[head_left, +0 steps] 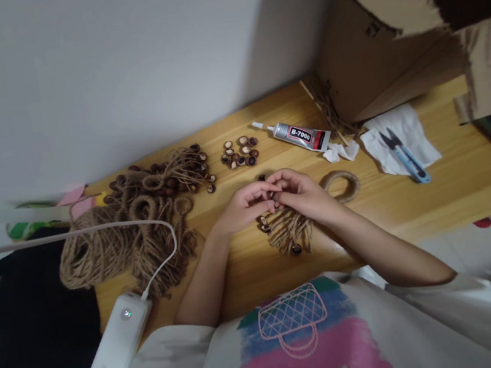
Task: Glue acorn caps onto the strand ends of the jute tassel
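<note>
My left hand (pixel 245 206) and my right hand (pixel 301 192) meet over the table, fingertips pinched together around a small dark brown nut-like piece that is mostly hidden. Beneath them lies a bundle of jute cords (pixel 291 233), with small dark, pale-faced pieces at several cord ends. A jute-wrapped ring (pixel 352 184) emerges to the right from behind my right hand. Beyond my hands, several loose halved nut-like pieces (pixel 239 152) sit in a cluster, some showing pale faces. Near them a tube of B-7000 glue (pixel 298 136) rests on its side, nozzle pointing left.
Jute cord hanks (pixel 97 248) and finished-looking tassels (pixel 169 174) pile up at left. A white power bank (pixel 120 341) with a cable lies at front left. Blue-handled thread snips (pixel 404 157) rest on white tissue (pixel 421 134). A cardboard box (pixel 375 64) stands at back right.
</note>
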`<act>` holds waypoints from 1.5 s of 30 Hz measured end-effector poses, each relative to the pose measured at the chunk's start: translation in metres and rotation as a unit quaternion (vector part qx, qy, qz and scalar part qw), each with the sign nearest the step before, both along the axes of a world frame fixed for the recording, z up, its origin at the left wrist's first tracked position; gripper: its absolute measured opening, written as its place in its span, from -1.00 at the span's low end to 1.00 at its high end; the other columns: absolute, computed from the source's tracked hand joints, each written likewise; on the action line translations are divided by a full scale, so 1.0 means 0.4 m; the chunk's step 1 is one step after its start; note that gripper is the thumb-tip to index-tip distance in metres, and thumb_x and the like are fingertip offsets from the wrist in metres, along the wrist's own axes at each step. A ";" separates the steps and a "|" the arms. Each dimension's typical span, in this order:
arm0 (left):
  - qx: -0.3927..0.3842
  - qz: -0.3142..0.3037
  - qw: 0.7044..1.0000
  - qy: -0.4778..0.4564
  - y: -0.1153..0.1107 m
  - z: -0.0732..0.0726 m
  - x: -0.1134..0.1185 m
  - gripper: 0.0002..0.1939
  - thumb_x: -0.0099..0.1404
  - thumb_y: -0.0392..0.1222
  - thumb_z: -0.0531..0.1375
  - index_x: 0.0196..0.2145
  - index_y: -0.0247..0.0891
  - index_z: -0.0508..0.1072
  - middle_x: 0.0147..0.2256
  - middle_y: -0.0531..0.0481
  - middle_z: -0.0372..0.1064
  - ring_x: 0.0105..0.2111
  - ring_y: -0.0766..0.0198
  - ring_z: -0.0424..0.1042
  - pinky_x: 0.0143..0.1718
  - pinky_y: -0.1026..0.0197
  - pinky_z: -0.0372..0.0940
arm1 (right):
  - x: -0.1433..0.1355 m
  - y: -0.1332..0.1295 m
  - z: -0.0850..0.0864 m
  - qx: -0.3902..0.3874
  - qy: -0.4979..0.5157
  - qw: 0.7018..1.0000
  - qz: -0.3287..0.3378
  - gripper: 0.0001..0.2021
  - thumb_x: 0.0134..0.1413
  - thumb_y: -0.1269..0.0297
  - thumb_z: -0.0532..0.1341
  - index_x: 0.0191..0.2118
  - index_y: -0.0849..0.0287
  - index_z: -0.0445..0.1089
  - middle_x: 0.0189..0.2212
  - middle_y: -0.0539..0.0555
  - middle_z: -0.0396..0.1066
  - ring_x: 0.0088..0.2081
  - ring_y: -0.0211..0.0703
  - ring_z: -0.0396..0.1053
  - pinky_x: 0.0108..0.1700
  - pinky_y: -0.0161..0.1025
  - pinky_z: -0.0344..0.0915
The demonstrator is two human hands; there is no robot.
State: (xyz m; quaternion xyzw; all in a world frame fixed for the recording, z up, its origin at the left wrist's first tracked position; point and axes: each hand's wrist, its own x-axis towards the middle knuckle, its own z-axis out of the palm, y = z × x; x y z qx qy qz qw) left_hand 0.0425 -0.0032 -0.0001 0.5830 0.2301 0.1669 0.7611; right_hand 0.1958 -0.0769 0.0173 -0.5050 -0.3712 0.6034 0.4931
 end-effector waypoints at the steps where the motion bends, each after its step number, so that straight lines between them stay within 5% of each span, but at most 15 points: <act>1: -0.001 0.001 1.000 0.002 0.000 0.000 0.000 -0.68 0.10 -0.14 0.33 -0.21 -0.33 0.45 -0.49 0.06 0.38 -0.47 0.42 0.38 -0.37 0.35 0.26 | 0.000 0.000 0.000 0.000 0.001 1.000 0.001 -0.79 -0.12 0.37 0.20 -0.26 0.16 0.30 -0.42 -0.06 0.40 -0.42 -0.29 0.37 -0.33 -0.31 0.30; 45: -0.004 -0.002 1.000 0.010 -0.003 -0.004 -0.002 -0.68 0.10 -0.16 0.33 -0.20 -0.34 0.44 -0.47 0.06 0.37 -0.46 0.43 0.36 -0.37 0.36 0.24 | -0.001 0.005 -0.002 -0.002 -0.003 1.000 0.005 -0.80 -0.17 0.38 0.20 -0.30 0.18 0.30 -0.48 -0.08 0.37 -0.48 -0.33 0.33 -0.39 -0.35 0.24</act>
